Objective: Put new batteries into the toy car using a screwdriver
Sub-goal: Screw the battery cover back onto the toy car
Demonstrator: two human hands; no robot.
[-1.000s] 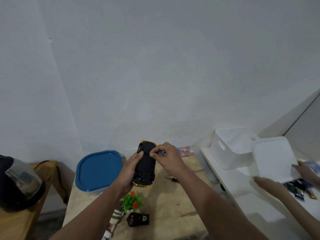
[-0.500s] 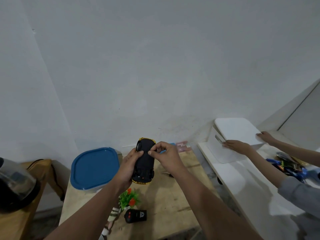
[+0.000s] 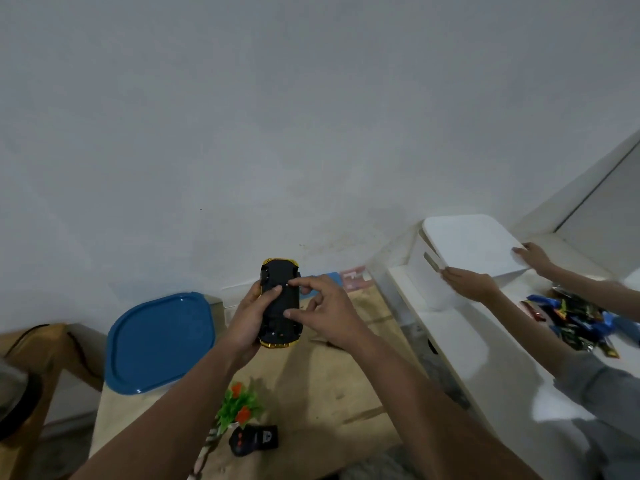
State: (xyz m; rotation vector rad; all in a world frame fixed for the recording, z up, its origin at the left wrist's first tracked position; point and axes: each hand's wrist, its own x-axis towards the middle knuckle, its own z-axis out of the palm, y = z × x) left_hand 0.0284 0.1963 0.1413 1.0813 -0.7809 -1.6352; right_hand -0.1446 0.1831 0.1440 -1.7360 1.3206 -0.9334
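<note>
The toy car [image 3: 280, 303] is upside down, black underside facing me, yellow body showing at both ends. My left hand [image 3: 247, 317] grips it from the left side, thumb lying across the underside. My right hand [image 3: 322, 310] comes in from the right, and its index fingertip and thumb tip pinch at the middle of the underside while the other fingers curl. No screwdriver shows clearly in that hand. The car is held above the wooden table [image 3: 329, 386].
A blue-lidded container [image 3: 159, 341] sits left of the car. A small green plant [image 3: 240, 407] and a black remote [image 3: 254, 439] lie near me. At right, another person's hands [image 3: 467, 282] hold the lid on a white bin [image 3: 429, 282], beside coloured packets [image 3: 571, 317].
My right hand has shifted from the car's far end onto the middle of its underside, and the blue tool no longer shows. The other person has set the white lid on the bin.
</note>
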